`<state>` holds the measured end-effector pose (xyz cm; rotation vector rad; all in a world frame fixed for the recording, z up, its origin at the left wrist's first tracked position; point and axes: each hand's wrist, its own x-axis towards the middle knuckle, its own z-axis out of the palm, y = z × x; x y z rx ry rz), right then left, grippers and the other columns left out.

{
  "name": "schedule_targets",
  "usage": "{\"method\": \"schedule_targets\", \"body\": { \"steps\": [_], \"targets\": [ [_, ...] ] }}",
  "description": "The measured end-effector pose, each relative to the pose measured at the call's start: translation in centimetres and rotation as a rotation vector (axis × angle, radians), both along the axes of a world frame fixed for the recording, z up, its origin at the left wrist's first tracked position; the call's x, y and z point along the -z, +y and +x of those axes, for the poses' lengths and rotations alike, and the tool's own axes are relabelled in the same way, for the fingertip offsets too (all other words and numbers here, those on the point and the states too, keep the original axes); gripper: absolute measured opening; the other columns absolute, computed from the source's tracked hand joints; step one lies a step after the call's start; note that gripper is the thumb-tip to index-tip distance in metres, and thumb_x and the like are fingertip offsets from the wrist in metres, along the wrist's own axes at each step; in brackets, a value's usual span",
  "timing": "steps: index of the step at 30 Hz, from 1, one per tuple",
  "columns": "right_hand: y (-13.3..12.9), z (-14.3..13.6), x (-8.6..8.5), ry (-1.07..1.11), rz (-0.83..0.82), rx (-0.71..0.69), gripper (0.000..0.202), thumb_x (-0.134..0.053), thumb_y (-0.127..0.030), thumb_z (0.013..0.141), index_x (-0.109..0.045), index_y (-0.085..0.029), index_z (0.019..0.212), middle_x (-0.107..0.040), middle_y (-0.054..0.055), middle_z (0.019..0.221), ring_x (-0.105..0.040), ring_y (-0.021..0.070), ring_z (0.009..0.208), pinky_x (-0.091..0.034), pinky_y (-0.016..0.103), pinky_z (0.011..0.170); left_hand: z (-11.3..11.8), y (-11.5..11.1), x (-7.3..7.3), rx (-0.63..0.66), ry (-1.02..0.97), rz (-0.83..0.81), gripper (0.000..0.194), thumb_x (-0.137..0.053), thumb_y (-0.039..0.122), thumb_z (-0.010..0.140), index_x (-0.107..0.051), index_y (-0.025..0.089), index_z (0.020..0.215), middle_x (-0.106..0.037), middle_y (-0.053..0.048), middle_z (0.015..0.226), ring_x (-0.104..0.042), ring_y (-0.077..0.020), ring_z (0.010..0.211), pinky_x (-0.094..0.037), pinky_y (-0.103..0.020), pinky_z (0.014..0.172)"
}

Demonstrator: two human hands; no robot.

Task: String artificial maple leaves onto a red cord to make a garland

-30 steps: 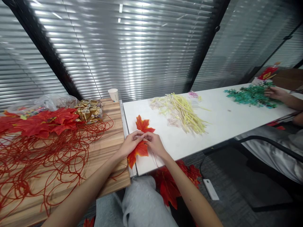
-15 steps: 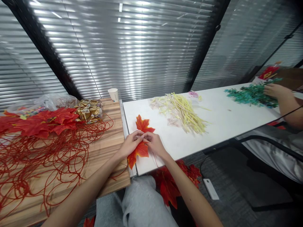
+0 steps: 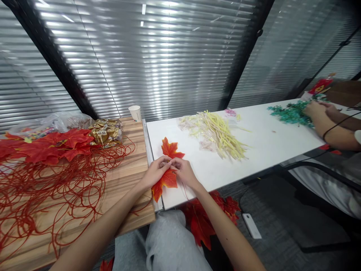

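Note:
Two orange-red maple leaves lie one beyond the other at the left end of the white table; the far leaf (image 3: 170, 148) shows past my fingertips and the near leaf (image 3: 166, 183) lies under them. My left hand (image 3: 157, 170) and my right hand (image 3: 182, 170) meet between the leaves, each with its fingers pinched together. What they pinch is too small and hidden to name. A thin red cord (image 3: 185, 191) hangs below my right hand. More red cord (image 3: 76, 184) is tangled on the wooden table.
Red leaves (image 3: 53, 145), gold packets (image 3: 105, 132) and a paper cup (image 3: 135, 113) are on the wooden table (image 3: 134, 162). Yellow strips (image 3: 222, 135) lie on the white table (image 3: 265, 145). At right, a person's hands (image 3: 316, 111) touch green foliage (image 3: 290, 113).
The other person's arms have moved in over the table at the right, and two hands now show at the green foliage. My hands have hardly moved.

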<state>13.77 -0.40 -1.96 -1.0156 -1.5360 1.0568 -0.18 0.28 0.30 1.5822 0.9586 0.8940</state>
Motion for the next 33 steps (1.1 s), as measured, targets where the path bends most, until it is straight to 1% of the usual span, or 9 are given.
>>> {"method": "schedule_targets", "body": {
  "steps": [6,15,23,33],
  "targets": [
    [-0.07,-0.02,-0.03,0.017,0.001,-0.010,0.012,-0.051,-0.024,0.075,-0.060,-0.017,0.074,-0.063,0.002,0.069,-0.057,0.0142,0.061,-0.045,0.026,0.061,0.08,-0.10,-0.21,-0.009,0.002,0.000,0.020,-0.051,0.032,0.079,-0.057,0.016,0.090,-0.062,-0.005,0.093,-0.058,-0.0166,0.085,-0.044,-0.028,0.080],
    [-0.08,-0.01,-0.04,0.028,0.006,-0.015,0.009,-0.052,-0.021,0.074,-0.060,-0.017,0.073,-0.062,0.002,0.070,-0.058,0.0142,0.062,-0.044,0.026,0.061,0.13,-0.05,-0.38,-0.003,0.007,-0.001,0.020,-0.052,0.031,0.078,-0.057,0.016,0.090,-0.062,-0.005,0.094,-0.058,-0.0173,0.086,-0.044,-0.029,0.081],
    [0.05,0.02,0.27,0.025,0.001,-0.026,0.010,-0.052,-0.023,0.075,-0.059,-0.016,0.074,-0.063,0.002,0.071,-0.058,0.0140,0.063,-0.045,0.026,0.062,0.12,-0.13,-0.28,-0.007,0.014,-0.007,0.022,-0.051,0.033,0.079,-0.056,0.015,0.090,-0.062,-0.005,0.094,-0.059,-0.0169,0.085,-0.045,-0.030,0.081],
    [-0.04,-0.02,-0.03,0.020,0.004,-0.022,0.009,-0.051,-0.022,0.074,-0.058,-0.016,0.073,-0.062,0.002,0.070,-0.057,0.0142,0.062,-0.046,0.026,0.062,0.03,-0.13,-0.15,0.005,0.023,0.036,0.022,-0.049,0.034,0.081,-0.055,0.015,0.091,-0.061,-0.005,0.093,-0.058,-0.0163,0.085,-0.044,-0.029,0.081]
  ]
}}
